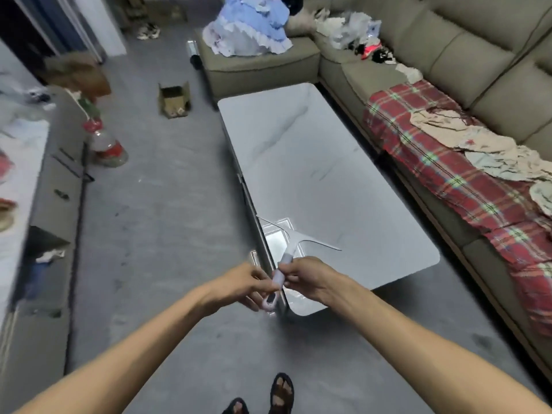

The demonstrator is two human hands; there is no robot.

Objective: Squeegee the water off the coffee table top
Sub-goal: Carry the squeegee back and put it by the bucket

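Note:
The coffee table (313, 162) has a long pale marbled top with rounded corners, running away from me; a bright ceiling light is reflected at its near left. A squeegee (294, 239) with a wide thin blade and a pale lilac handle hovers over the near left corner of the top. My right hand (307, 277) grips the handle from the right. My left hand (243, 283) holds the handle's lower end from the left. Both hands are just off the table's near corner. Water on the top is hard to make out.
A beige sofa (466, 52) with a red plaid blanket (442, 162) runs close along the table's right side. A pouf with blue ruffled clothes (254, 28) stands beyond it. An open cardboard box (174, 100), a plastic bottle (104, 141) and a low cabinet are at left. My sandalled feet (280, 395) stand on grey floor.

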